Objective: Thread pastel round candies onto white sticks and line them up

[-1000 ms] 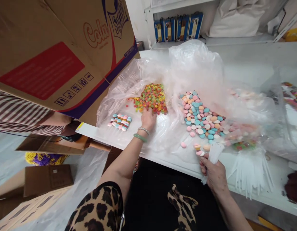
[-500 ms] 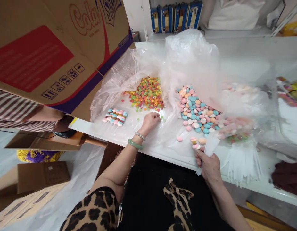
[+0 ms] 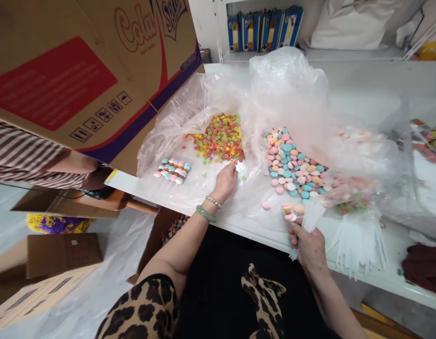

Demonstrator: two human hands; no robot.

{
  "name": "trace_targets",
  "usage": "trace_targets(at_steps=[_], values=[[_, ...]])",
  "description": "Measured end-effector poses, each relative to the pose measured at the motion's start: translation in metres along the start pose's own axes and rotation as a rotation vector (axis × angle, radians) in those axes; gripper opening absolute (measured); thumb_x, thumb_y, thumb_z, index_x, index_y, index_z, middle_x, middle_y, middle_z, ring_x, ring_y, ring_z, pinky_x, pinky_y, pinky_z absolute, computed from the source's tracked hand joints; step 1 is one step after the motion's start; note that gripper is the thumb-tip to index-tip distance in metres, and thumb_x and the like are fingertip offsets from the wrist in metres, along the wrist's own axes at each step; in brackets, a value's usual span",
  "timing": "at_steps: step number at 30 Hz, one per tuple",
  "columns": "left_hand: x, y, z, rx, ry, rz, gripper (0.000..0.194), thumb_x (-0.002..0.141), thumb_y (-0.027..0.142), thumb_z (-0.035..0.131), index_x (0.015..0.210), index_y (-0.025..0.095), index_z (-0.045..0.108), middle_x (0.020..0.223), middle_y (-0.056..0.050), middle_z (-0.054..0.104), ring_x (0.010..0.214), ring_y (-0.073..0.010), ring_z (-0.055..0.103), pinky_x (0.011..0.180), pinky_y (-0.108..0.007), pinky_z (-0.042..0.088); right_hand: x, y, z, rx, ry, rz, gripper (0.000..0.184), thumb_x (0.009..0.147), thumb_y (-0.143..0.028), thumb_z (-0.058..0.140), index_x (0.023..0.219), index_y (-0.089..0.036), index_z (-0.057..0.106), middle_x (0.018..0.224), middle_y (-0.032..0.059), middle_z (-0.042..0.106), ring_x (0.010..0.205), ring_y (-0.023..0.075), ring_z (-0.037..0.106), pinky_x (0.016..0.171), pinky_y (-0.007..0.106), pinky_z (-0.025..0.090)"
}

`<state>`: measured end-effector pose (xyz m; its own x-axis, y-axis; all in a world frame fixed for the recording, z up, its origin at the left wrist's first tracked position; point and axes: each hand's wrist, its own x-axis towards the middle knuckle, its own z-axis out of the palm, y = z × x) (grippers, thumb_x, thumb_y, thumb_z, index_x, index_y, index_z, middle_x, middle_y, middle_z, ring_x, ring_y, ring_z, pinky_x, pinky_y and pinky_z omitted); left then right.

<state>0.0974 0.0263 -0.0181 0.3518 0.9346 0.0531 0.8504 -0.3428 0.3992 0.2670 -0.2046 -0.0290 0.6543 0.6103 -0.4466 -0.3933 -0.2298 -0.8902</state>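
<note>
Nearest is the person's black top [image 3: 218, 282], with leopard print on the sleeve and the front. Over the front edge of the white table [image 3: 267, 233], the right hand [image 3: 310, 247] has its fingers closed around a bundle of white sticks [image 3: 313, 216]. At this same hand there is a threaded stick [image 3: 289, 213] with pink, yellowish and white pieces, and an orange oval piece [image 3: 300, 209] is just beside it. To the right of this hand, more loose sticks [image 3: 360, 247] lie spread like a fan. The left hand [image 3: 226, 181], wearing a beaded bracelet [image 3: 213, 202] and a green bangle [image 3: 206, 214], is low over the clear plastic; its fingers are narrow, and I cannot tell if they pinch something. To its left lies a neat group of filled sticks [image 3: 173, 170]. Just beyond its fingertips is the heap of small ring-shaped candies [image 3: 223, 139], and to the right the heap of pastel oval candies [image 3: 291, 165]. Behind them the crumpled plastic bag [image 3: 288, 87] rises. On the left stands a large Cola carton [image 3: 62, 80], and on the far shelf are blue boxes [image 3: 263, 30].
</note>
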Motion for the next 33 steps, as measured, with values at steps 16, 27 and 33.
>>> trace_targets(at_steps=[16, 27, 33], values=[[-0.009, 0.000, -0.005, 0.107, -0.132, 0.217, 0.019, 0.086, 0.008, 0.044, 0.084, 0.016, 0.061, 0.088, -0.010, 0.063, 0.088, -0.0206, 0.060, 0.084, -0.031, 0.045, 0.004, 0.007, -0.008, -0.019, -0.052, -0.006, 0.040, 0.060, -0.041, 0.082, 0.081, -0.015, 0.060, 0.051, -0.0057, 0.052, 0.038, 0.0064, 0.037, 0.034, 0.019, 0.023], [-0.059, 0.027, -0.035, -1.068, -0.127, -0.068, 0.013, 0.082, 0.027, 0.055, 0.088, 0.018, 0.060, 0.065, 0.003, 0.052, 0.056, -0.0097, 0.049, 0.057, -0.023, 0.040, -0.031, -0.016, 0.010, -0.351, -0.251, -0.123, 0.025, 0.073, -0.041, 0.068, 0.067, -0.017, 0.064, 0.048, -0.0030, 0.051, 0.043, 0.0114, 0.042, 0.041, 0.024, 0.033], [-0.101, 0.052, -0.022, -1.485, -0.442, -0.218, 0.027, 0.076, 0.039, 0.067, 0.089, 0.015, 0.065, 0.060, 0.002, 0.053, 0.054, -0.0074, 0.047, 0.053, -0.021, 0.036, -0.040, -0.033, 0.028, -0.579, -0.306, -0.468, 0.018, 0.079, -0.030, 0.057, 0.083, -0.023, 0.073, 0.066, -0.0011, 0.064, 0.063, 0.0166, 0.057, 0.061, 0.026, 0.043]])
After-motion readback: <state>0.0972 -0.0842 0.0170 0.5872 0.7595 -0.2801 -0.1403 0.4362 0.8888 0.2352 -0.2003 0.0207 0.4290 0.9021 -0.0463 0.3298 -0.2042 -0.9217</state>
